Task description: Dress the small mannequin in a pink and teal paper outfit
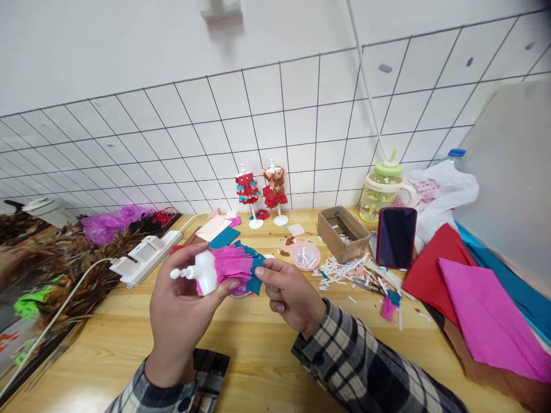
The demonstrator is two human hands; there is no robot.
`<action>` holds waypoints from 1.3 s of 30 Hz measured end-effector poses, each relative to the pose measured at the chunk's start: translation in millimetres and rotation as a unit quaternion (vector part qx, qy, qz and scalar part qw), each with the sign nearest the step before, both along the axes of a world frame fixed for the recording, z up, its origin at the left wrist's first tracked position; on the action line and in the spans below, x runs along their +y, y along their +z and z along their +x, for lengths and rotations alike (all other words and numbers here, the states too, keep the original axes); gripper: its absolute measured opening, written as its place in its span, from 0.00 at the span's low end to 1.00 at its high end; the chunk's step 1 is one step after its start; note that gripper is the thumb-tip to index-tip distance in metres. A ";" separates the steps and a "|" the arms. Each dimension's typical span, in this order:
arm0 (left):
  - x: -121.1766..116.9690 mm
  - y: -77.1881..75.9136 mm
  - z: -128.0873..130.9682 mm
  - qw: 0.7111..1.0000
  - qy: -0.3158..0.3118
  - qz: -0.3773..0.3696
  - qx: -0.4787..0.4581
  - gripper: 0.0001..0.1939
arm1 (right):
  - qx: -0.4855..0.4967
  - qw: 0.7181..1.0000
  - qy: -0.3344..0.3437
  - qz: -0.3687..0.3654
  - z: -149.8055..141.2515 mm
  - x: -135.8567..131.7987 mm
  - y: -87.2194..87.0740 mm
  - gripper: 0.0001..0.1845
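Observation:
My left hand (181,304) is wrapped round a small white dress form (205,272), which lies on its side in the air with its knobbed neck pointing left. A pleated pink paper dress (235,264) covers its body, with a teal ruffle (255,269) at the skirt end. Thumb and fingers of my right hand (284,289) pinch the edge of that teal ruffle. Behind, two more dress forms stand upright on round bases: one in a red dress with blue bows (248,188), one in a brown and red dress (275,189).
Paper strips (340,272) lie scattered by a cardboard box (350,246) and a pink dish (316,258). A phone (396,238), a green-lidded jug (381,195) and coloured paper sheets (486,327) are at right. A power strip (150,258) and brown feathers (94,272) are at left.

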State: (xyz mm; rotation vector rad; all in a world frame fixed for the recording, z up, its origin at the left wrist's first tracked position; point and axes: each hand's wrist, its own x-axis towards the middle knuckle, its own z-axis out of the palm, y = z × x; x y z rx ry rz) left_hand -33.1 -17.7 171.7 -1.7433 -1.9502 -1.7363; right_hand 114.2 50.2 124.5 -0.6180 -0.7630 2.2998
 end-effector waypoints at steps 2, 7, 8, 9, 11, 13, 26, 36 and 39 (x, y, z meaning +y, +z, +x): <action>0.9 -2.6 -0.8 1.000 -0.003 0.004 -0.011 0.27 | 0.031 0.999 -0.006 -0.016 2.3 1.8 1.0 0.21; 1.2 -9.7 -4.6 0.999 -0.008 -0.017 -0.045 0.29 | 0.084 0.995 0.032 -0.035 9.1 3.1 6.8 0.20; 0.9 -10.1 -4.6 0.999 -0.003 -0.017 -0.038 0.30 | 0.085 0.995 0.039 -0.037 9.9 2.5 8.4 0.20; 0.6 -10.1 -4.1 1.000 0.004 -0.014 -0.027 0.30 | 0.084 0.995 0.042 -0.037 10.4 1.7 9.9 0.20; 0.2 -9.3 -2.2 1.000 0.015 -0.009 -0.009 0.29 | 0.076 0.996 0.032 -0.035 10.0 -0.3 12.0 0.22; 0.2 -8.7 0.2 1.000 0.014 -0.003 -0.008 0.28 | 0.069 0.997 0.012 -0.032 8.0 -2.4 12.3 0.25; 6.5 -23.1 -3.8 0.988 -0.033 -0.034 -0.144 0.28 | -0.050 0.935 -0.095 0.338 15.6 -2.6 12.9 0.38; 9.8 -23.7 -1.0 0.986 -0.024 -0.026 -0.164 0.29 | -0.203 0.657 -0.296 0.663 12.9 -8.2 2.6 0.11; 9.6 -25.7 -1.4 0.983 -0.030 -0.031 -0.178 0.29 | -0.222 0.630 -0.293 0.684 12.2 -8.6 0.7 0.13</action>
